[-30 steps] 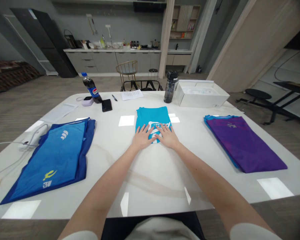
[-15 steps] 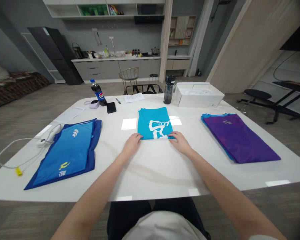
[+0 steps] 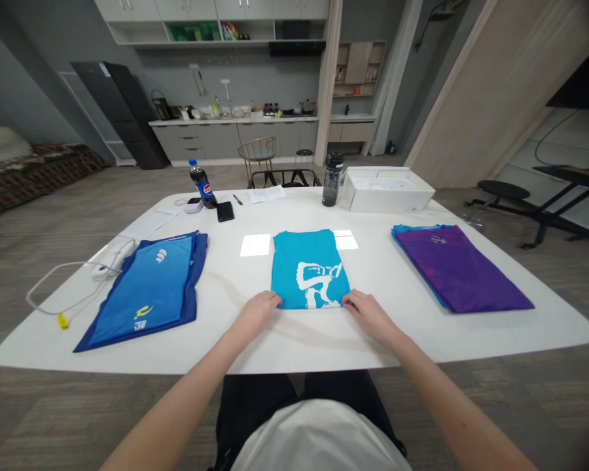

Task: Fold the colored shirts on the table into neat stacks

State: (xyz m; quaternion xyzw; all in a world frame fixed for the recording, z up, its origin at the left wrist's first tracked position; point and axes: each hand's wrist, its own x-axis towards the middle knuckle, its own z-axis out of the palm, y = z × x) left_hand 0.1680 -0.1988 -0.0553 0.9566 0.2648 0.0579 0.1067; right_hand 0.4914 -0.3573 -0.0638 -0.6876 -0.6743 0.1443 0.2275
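Note:
A folded turquoise T-shirt (image 3: 304,252) with white brush lettering lies flat on the white table in front of me. My left hand (image 3: 261,310) pinches its near left corner, thumb and fingers closed on the cloth. At the near right corner, my right hand (image 3: 366,311) grips the fabric the same way. Off to the left is a stack of folded blue shirts (image 3: 152,281), light blue over dark blue. On the right, a folded purple shirt (image 3: 471,275) rests on top of blue ones.
Along the table's far side stand a cola bottle (image 3: 203,186), a black phone (image 3: 225,211), papers (image 3: 267,194), a dark drinking bottle (image 3: 332,182) and a white box (image 3: 387,190). A white cable (image 3: 44,281) with a yellow tag lies at the left.
Both hands have drawn the turquoise T-shirt toward me, and more of its length now lies flat. The camera view has tilted up slightly.

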